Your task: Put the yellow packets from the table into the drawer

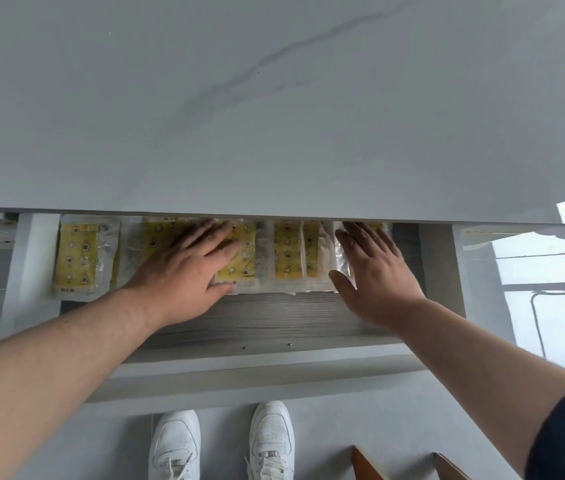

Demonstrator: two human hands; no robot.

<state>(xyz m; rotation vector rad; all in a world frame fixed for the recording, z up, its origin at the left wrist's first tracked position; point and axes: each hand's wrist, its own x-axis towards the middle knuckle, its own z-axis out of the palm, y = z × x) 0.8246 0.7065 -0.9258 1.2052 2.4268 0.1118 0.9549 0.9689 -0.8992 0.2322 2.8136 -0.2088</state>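
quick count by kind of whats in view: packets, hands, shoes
yellow packets in the drawer: at least 5 showing, overlapped and partly hidden by the hands
hands: 2, left hand and right hand
white shoes: 2
total: at least 9

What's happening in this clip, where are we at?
A person stands at a white table with its drawer pulled open below the edge. The yellow packets already lie in a row at the back of the drawer. The left hand rests flat on the middle packets, and the right hand is spread open by the packets at the right end, apparently tidying the row. No packets show on the visible tabletop.
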